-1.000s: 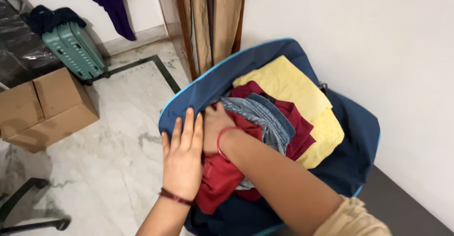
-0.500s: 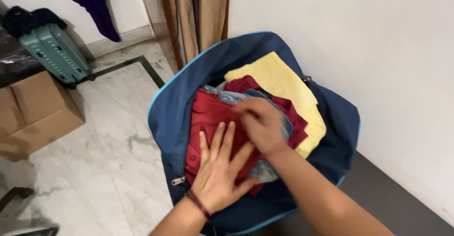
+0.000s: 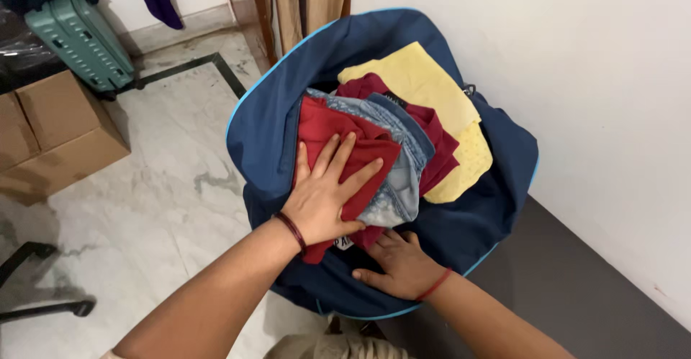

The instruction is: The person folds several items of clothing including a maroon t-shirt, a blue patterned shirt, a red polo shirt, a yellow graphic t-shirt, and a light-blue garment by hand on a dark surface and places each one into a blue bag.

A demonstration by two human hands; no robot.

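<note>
Two hands work at the open blue bag [image 3: 266,125] in my head view. Half a second ago my right hand [image 3: 400,263] lay on top of the clothes; now it sits lower, under the near edge of the pile, against the bag's inside, fingers loosely apart and clamped on nothing I can see. My left hand [image 3: 324,190] has stayed on the red garment [image 3: 338,132], flat, fingers [image 3: 344,154] spread. Under the red garment lie a denim piece [image 3: 403,164], a maroon one [image 3: 439,146] and a yellow cloth [image 3: 425,78]. A small white label [image 3: 343,244] peeks out just below my left hand. At far left a brown cardboard box [image 3: 50,132] stands on the marble floor [image 3: 165,208], a green suitcase [image 3: 79,38] behind it.
</note>
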